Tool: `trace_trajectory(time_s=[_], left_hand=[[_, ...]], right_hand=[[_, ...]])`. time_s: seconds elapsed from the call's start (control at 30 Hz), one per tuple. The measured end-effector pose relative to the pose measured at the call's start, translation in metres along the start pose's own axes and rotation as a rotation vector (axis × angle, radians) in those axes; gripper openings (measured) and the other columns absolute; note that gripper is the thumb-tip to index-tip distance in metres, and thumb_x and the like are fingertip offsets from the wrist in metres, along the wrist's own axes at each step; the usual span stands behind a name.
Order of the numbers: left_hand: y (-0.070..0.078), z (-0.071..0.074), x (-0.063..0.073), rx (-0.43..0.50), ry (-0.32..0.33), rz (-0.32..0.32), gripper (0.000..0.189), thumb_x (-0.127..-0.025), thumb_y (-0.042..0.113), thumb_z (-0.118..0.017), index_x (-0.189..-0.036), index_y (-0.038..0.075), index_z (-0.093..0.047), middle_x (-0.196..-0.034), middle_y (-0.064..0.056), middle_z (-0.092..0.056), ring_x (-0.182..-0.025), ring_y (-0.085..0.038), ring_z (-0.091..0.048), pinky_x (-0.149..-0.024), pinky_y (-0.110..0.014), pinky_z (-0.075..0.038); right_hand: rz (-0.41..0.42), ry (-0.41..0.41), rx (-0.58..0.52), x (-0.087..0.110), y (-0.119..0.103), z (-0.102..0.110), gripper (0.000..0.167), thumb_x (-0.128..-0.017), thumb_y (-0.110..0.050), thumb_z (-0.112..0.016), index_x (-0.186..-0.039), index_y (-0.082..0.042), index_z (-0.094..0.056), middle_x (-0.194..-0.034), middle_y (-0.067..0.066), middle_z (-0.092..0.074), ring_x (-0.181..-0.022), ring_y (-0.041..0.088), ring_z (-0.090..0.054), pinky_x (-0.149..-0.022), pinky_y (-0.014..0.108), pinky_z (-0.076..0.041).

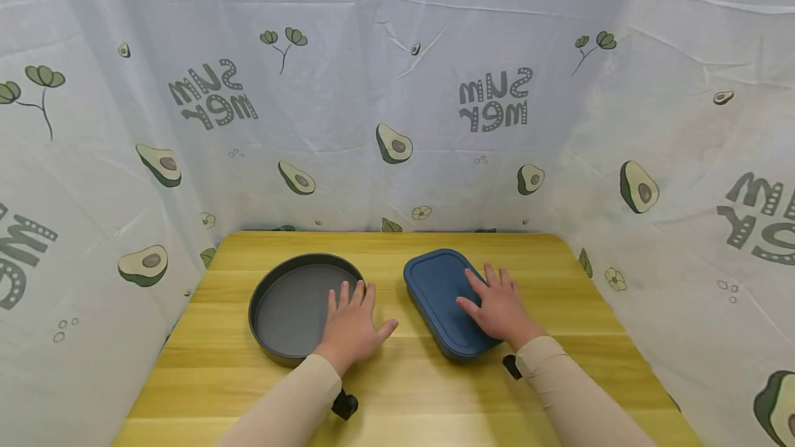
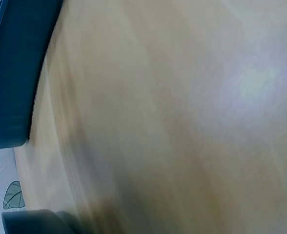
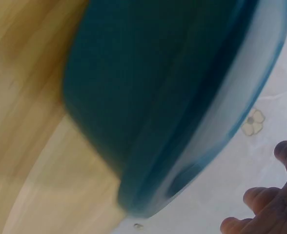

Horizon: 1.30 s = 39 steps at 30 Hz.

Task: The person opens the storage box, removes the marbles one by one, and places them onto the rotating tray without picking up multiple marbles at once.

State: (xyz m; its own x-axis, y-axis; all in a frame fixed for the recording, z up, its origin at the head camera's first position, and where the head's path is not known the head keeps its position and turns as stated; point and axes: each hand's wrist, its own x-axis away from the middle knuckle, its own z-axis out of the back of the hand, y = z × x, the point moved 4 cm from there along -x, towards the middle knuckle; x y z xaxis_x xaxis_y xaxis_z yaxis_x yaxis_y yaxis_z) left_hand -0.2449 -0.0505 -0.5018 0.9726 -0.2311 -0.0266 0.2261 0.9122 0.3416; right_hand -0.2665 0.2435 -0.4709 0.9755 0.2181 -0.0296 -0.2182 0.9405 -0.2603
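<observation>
A round dark grey baking pan (image 1: 286,309) lies on the left of the wooden table. My left hand (image 1: 350,326), fingers spread and thumb out to the right, overlaps the pan's right side in the head view. To the right sits a rectangular blue container (image 1: 435,285) with its lid on, set at a slant. Over its right part is my right hand (image 1: 502,308), fingers spread apart. The right wrist view has the container's side (image 3: 133,87) up close, with right fingertips (image 3: 265,200) beyond its lid edge. In the left wrist view, the container (image 2: 16,73) fills the upper left.
The yellow wood-grain table (image 1: 397,405) has a white curtain (image 1: 348,102) with avocado prints behind it and on both sides. Black camera mounts (image 1: 344,405) show below both wrists. Bare wood runs between the pan and the container.
</observation>
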Motion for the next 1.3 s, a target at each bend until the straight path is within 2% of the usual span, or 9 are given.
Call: trace_trajectory(time_s=[0.43, 0.7, 1.07, 1.3], left_hand=[[0.018, -0.015, 0.007, 0.017, -0.001, -0.057, 0.093, -0.099, 0.07, -0.055, -0.165, 0.009, -0.035, -0.17, -0.019, -0.035, -0.16, -0.05, -0.021, -0.129, -0.069, -0.012], [0.029, -0.022, 0.012, 0.002, -0.009, -0.095, 0.094, -0.099, 0.072, -0.052, -0.165, 0.008, -0.034, -0.17, -0.019, -0.034, -0.16, -0.049, -0.022, -0.129, -0.069, -0.014], [0.039, -0.033, 0.018, 0.019, -0.026, -0.122, 0.091, -0.099, 0.069, -0.056, -0.163, 0.006, -0.039, -0.168, -0.019, -0.038, -0.16, -0.049, -0.023, -0.129, -0.069, -0.015], [0.041, -0.04, 0.02, 0.021, -0.049, -0.12, 0.093, -0.098, 0.071, -0.054, -0.164, 0.007, -0.037, -0.17, -0.018, -0.036, -0.16, -0.049, -0.021, -0.13, -0.068, -0.013]], right_hand=[[0.008, -0.083, -0.029, 0.014, 0.023, -0.001, 0.072, -0.106, -0.046, -0.059, -0.164, -0.009, -0.038, -0.166, 0.04, -0.022, -0.15, 0.07, -0.018, -0.117, 0.081, -0.023], [-0.004, -0.114, -0.055, 0.021, 0.034, -0.002, 0.073, -0.106, -0.047, -0.059, -0.164, -0.008, -0.038, -0.165, 0.042, -0.022, -0.147, 0.072, -0.022, -0.117, 0.08, -0.026], [-0.001, -0.098, -0.054, 0.028, 0.053, -0.014, 0.074, -0.105, -0.048, -0.059, -0.163, -0.007, -0.039, -0.164, 0.043, -0.025, -0.144, 0.072, -0.028, -0.112, 0.078, -0.035], [0.0, -0.082, -0.075, 0.029, 0.057, -0.019, 0.074, -0.106, -0.048, -0.059, -0.164, -0.008, -0.037, -0.165, 0.041, -0.025, -0.145, 0.071, -0.027, -0.113, 0.078, -0.034]])
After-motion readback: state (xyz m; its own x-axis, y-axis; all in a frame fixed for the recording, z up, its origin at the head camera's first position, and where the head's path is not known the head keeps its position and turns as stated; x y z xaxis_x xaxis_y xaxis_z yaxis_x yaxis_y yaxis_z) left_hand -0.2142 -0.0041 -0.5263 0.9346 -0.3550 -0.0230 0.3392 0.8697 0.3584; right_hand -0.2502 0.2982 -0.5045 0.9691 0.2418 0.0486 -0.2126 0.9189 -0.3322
